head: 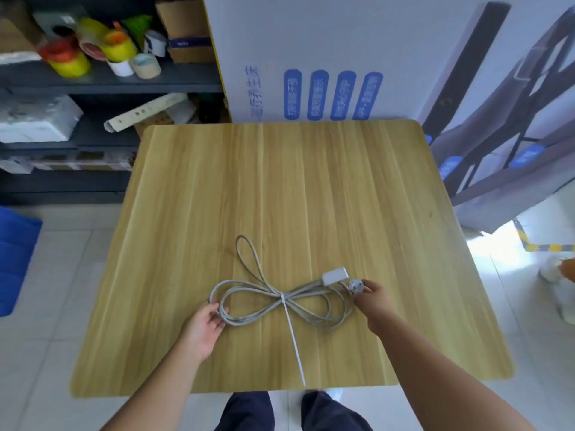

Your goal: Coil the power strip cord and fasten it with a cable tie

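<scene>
So the grey cord [249, 301] is lying on the wooden desk [280, 181], toward the near side and roughly in the middle left to right. It's bunched into a figure-eight kind of bundle, pinched at the waist by a white cable tie [282, 298]. The tie's long loose tail runs from the bundle toward the near edge of the desk, ending just about at that edge. One extra loop of cord sticks out toward the far side, flat on the wood.

The small white power strip [334, 275] sits at the right end of the bundle, and the grey plug [356, 286] is just right of it.

Left hand [202, 326] is on the left end of the coil, fingers curled around the outer loops there, thumb on the far side of them. Right hand [373, 301] is at the right end with the fingertips touching the plug; looks like a light pinch, but I can't tell how firmly it's gripped.

Background: a shelf [109, 82] with tape rolls [70, 62] on the far left, a big white cardboard box [311, 57] standing behind the desk, and a blue bin [15, 259] on the floor to the left.
</scene>
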Available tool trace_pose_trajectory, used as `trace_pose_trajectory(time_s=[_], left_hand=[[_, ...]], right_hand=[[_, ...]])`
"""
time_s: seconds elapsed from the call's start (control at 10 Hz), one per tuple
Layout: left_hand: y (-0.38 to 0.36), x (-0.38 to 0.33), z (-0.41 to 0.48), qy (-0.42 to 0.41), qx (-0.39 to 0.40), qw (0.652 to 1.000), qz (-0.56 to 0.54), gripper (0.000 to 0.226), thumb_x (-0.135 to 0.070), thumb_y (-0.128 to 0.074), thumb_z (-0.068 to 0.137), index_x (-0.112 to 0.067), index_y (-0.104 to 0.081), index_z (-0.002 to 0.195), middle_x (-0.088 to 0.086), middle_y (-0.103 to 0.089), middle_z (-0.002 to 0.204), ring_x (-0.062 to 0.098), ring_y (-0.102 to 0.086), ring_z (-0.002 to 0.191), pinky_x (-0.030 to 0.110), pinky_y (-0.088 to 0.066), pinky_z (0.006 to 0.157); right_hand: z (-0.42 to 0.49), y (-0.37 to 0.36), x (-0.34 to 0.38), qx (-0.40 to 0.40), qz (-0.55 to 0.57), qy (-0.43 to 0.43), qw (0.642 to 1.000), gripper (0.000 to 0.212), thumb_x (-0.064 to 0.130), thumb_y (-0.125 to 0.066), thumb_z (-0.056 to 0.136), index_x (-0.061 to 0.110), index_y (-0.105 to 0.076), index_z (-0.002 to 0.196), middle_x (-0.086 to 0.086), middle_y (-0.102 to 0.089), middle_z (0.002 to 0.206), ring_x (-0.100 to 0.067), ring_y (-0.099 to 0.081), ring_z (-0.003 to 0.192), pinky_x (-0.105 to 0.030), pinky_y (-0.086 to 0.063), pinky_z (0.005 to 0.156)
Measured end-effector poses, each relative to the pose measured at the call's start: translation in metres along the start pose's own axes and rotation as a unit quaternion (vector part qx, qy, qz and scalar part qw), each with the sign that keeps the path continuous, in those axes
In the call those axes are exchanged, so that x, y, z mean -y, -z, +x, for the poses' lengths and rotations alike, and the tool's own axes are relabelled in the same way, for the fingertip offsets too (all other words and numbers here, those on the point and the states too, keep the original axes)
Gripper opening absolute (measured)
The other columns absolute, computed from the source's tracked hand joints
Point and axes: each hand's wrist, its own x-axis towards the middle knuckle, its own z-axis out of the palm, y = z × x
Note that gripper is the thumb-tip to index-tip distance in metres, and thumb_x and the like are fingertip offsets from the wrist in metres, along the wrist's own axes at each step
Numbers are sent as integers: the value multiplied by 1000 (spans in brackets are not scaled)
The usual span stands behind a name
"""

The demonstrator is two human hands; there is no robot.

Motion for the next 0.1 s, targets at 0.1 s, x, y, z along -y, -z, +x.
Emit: trace_pose_trajectory(time_s=[0.1], left_hand=[[3, 1, -18, -42, -21, 995, 92, 25, -2, -47, 94, -11, -58, 116, 14, -64, 113, 27, -57, 112, 39, -33, 109]], right_hand=[[-16, 5, 5, 29, -15, -8, 999, 61, -10, -64, 82, 2, -44, 139, -16, -64, 121, -29, -61, 107, -40, -48, 93]])
